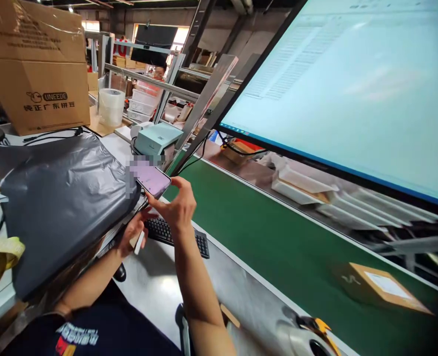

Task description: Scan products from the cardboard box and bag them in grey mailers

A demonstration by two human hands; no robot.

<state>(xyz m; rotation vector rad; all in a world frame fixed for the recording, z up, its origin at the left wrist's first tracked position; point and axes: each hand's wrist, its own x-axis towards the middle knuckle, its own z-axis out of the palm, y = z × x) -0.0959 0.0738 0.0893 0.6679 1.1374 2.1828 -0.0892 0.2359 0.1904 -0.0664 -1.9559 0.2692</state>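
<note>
My right hand is raised above the black keyboard, its fingers closed round the lower end of a smartphone whose lit screen is tilted up and partly blurred out. My left hand sits lower, at the edge of a stack of grey plastic mailer bags, with fingers curled on a small white object that I cannot name. Both forearms reach up from the bottom of the picture.
A green conveyor belt runs on the right, carrying a small cardboard parcel. A big monitor hangs over it. A label printer, a tape roll and a cardboard box stand behind the bags.
</note>
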